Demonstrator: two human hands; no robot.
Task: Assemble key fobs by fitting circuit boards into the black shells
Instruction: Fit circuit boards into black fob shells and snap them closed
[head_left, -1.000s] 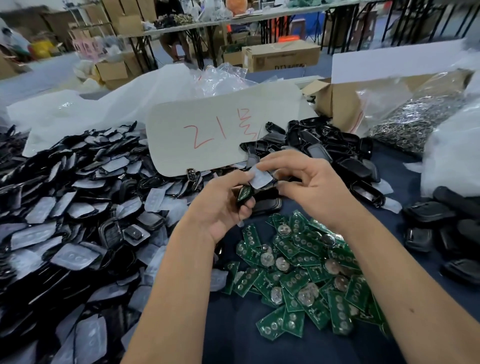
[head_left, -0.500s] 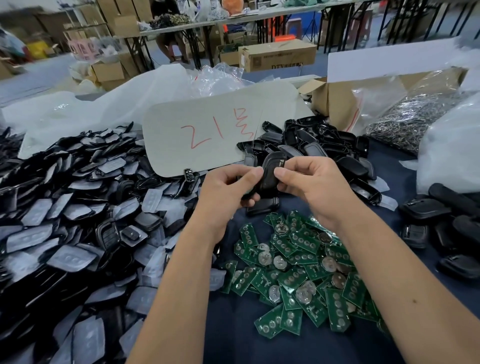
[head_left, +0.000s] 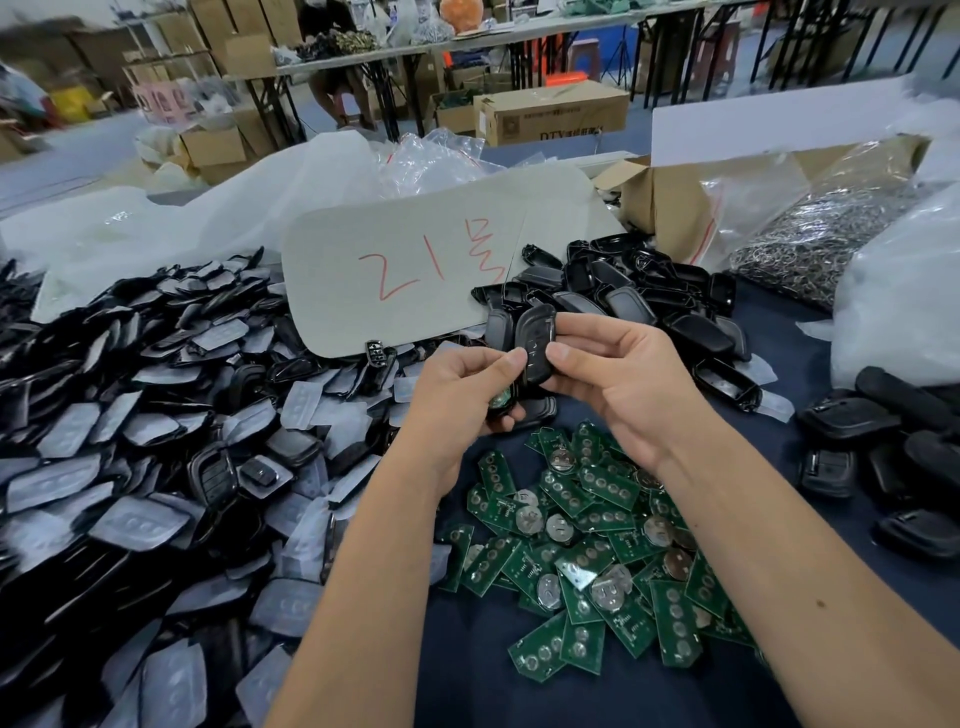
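Both hands meet above the middle of the tabletop (head_left: 467, 665), each pinching the same black key fob shell (head_left: 535, 345), which stands tilted on end between them: the left hand (head_left: 460, 402) presses its thumb on the shell's left side and curls its fingers round the lower end, where a bit of green circuit board (head_left: 500, 401) peeks out from under the fingers, while the right hand (head_left: 623, 382) grips the right edge with thumb and fingers. How far that board sits inside the shell cannot be made out. Just near of the hands lies one loose pile of green circuit boards (head_left: 587, 551), several dozen, too overlapped to count, some showing round silver coin cells. One much larger heap of black shell halves with grey button pads (head_left: 130, 441) fills the left side and runs off the left and near edges. A smaller heap of black shells (head_left: 649, 296) lies just beyond the hands, and a third group of black housings (head_left: 893, 441) sits at the right edge, cut off. One grey card with red writing (head_left: 415, 270) leans behind the hands. A cardboard box (head_left: 670, 208) and a clear bag of metal rings (head_left: 831, 244) stand far right. Bare dark-blue cloth shows only in narrow strips between the piles and along the near edge
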